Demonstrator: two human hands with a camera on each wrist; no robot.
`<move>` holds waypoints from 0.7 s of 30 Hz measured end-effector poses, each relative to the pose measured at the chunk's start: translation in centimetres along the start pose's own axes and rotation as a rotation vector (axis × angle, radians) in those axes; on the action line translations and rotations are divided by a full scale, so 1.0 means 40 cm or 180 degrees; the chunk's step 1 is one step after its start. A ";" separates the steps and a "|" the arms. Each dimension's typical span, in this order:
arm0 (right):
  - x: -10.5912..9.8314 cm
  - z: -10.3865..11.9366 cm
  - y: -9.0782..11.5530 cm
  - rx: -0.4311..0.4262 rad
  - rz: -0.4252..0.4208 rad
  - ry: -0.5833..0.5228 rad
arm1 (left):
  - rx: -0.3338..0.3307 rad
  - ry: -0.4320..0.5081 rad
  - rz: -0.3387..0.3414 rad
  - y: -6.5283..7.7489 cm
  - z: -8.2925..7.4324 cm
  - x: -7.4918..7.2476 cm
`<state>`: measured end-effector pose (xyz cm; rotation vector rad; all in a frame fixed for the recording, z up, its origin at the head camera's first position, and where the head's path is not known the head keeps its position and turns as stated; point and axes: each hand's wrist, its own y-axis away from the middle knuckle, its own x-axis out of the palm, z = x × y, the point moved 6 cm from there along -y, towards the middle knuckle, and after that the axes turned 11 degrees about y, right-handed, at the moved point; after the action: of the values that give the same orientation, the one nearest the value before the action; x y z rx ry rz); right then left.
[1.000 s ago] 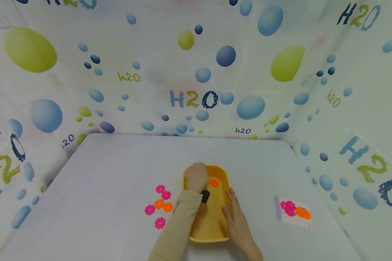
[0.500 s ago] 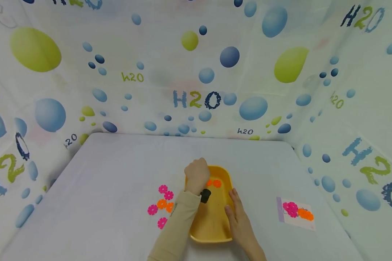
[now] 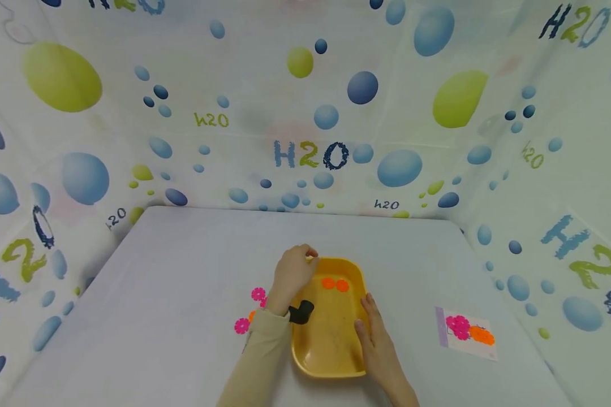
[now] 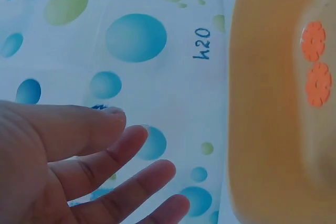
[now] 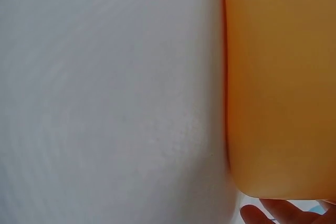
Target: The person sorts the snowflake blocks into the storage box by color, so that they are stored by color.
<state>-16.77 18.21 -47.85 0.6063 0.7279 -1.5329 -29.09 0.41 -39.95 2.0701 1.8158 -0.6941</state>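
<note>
A yellow tray [image 3: 331, 345] stands at the front middle of the table. Inside, near its far end, two orange flower-shaped discs [image 4: 313, 41] lie side by side. My left hand [image 3: 294, 274] is over the tray's far left corner; in the left wrist view the loosely bent fingers [image 4: 142, 177] hold nothing. My right hand [image 3: 379, 346] rests along the tray's right side with its fingers extended; the right wrist view shows some fingertips at the tray's wall [image 5: 281, 87]. Left of the tray are pink discs [image 3: 241, 326] and part of an orange disc, the rest hidden by my left arm.
A card [image 3: 465, 333] printed with pink and orange flower shapes lies at the right of the white table [image 3: 193, 271]. A curtain [image 3: 234, 85] with blue and green drops and "H2O" lettering hangs around the back and sides.
My left hand has come up from inside the tray and shifted left, its fingers loosening. Both orange discs now show fully in the tray. My right hand keeps its place at the tray's side.
</note>
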 end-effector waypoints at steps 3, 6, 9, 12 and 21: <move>-0.001 -0.003 0.001 -0.0016 0.0006 -0.0014 | -0.0011 0.0100 -0.0117 0.015 0.018 -0.026; 0.000 -0.004 0.000 -0.0034 0.0008 -0.0025 | 0.0047 0.0042 -0.0296 0.030 0.037 -0.062; -0.001 -0.004 0.000 -0.0041 0.0034 -0.0031 | -0.0017 -0.0053 -0.0441 0.047 0.066 -0.096; -0.004 -0.004 0.001 -0.0030 0.0043 -0.0040 | -0.0178 -0.0134 -0.0424 0.064 0.106 -0.113; -0.002 -0.004 0.003 -0.0057 0.0044 -0.0106 | -0.0417 -0.0646 -0.0252 0.131 0.194 -0.121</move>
<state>-16.65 18.38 -47.89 0.5700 0.7102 -1.5190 -25.56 -8.52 -44.32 1.7846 1.7855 -0.7548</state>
